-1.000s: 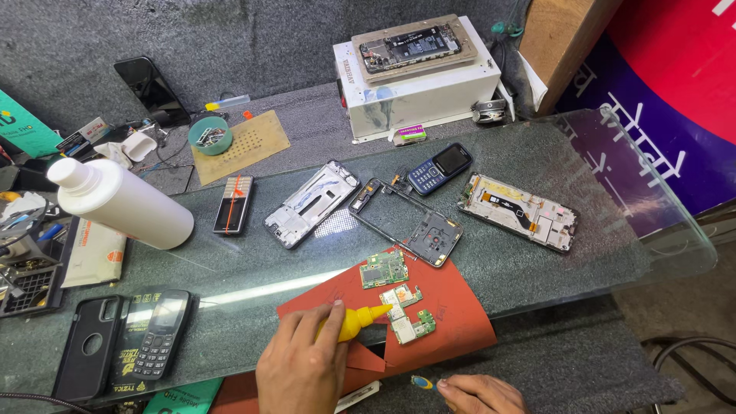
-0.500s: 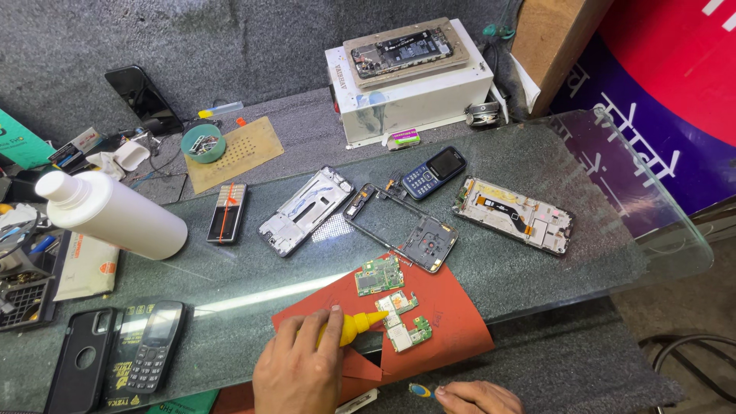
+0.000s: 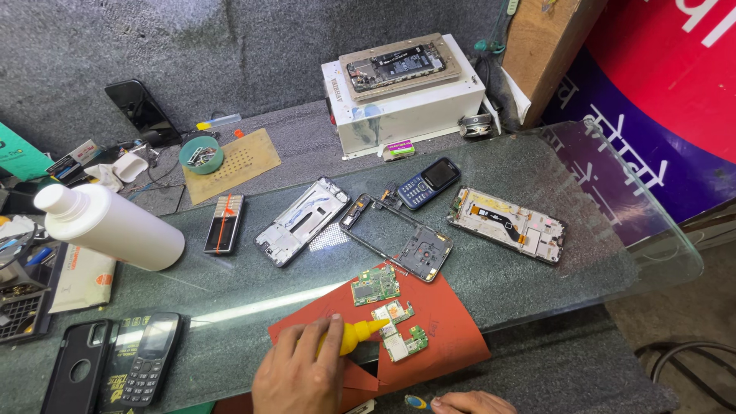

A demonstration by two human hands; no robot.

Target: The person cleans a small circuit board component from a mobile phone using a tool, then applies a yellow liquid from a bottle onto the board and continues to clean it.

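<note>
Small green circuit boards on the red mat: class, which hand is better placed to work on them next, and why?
Left. The left hand already holds a yellow nozzle bottle whose tip meets the small green circuit boards on the red mat. The right hand sits at the frame's bottom edge, farther off.

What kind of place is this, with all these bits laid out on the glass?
Most likely a phone repair bench. Opened phone frames and small green circuit boards lie on the glass top, and the left hand holds a yellow tool to one board.
</note>
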